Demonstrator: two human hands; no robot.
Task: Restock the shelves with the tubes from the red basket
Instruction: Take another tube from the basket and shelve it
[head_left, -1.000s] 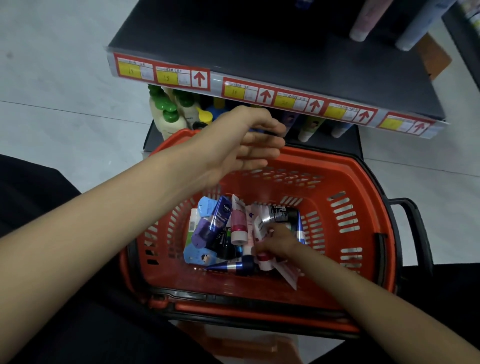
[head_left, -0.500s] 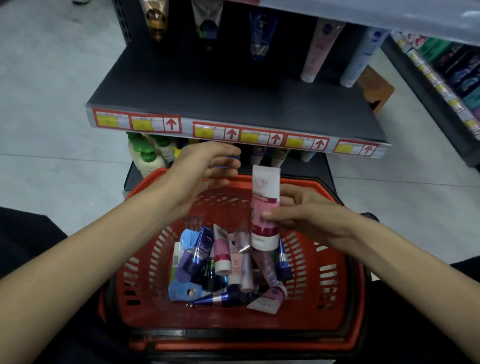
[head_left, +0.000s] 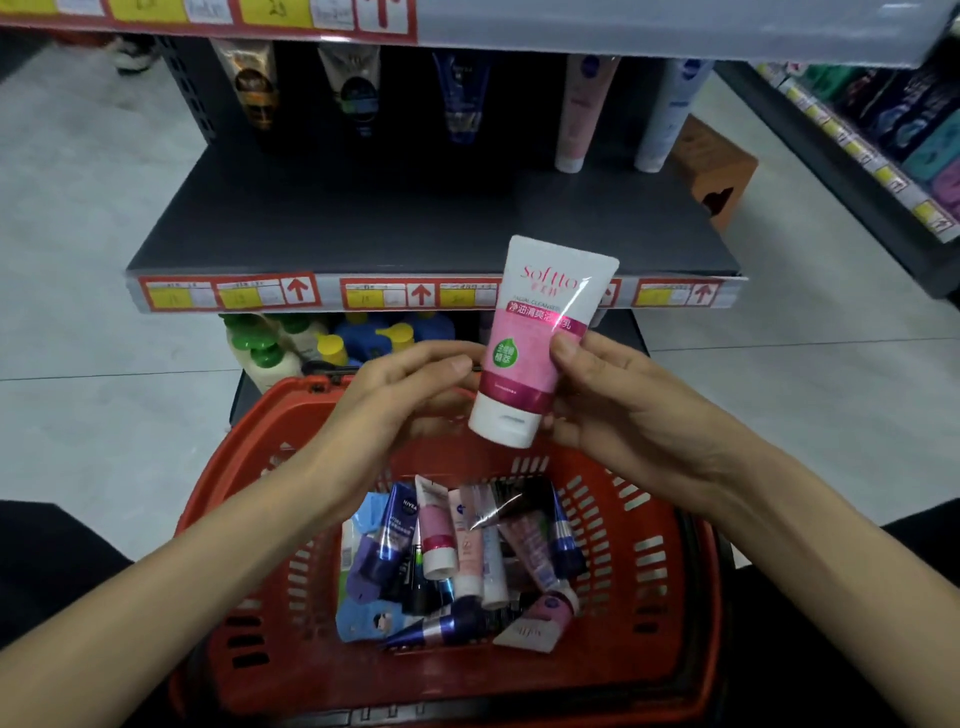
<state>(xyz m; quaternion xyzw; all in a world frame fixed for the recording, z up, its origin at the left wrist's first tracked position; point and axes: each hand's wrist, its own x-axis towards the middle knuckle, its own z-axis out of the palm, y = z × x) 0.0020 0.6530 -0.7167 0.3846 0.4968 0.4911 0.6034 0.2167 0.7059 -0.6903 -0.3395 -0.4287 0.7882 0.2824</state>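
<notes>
Head view: the pink-and-white plastic cleanser tube (head_left: 540, 332) stands cap-down at the frame's centre, higher than half a second ago, and now overlaps the price strip of the dark grey metal shelf (head_left: 415, 223). The right hand (head_left: 623, 410) pinches its right side between thumb and curled fingers. The left hand (head_left: 400, 400) has come in to the tube's left edge, fingers loosely curled; I cannot tell whether they touch it. Below, the red plastic basket (head_left: 691, 545) holds the remaining mixed tubes (head_left: 467, 561).

Right hand (head_left: 613, 405): raised, thumb and fingers pinching pink tube (head_left: 535, 332).
Left hand (head_left: 405, 395): fingers curled beside it, contact unclear.
</notes>
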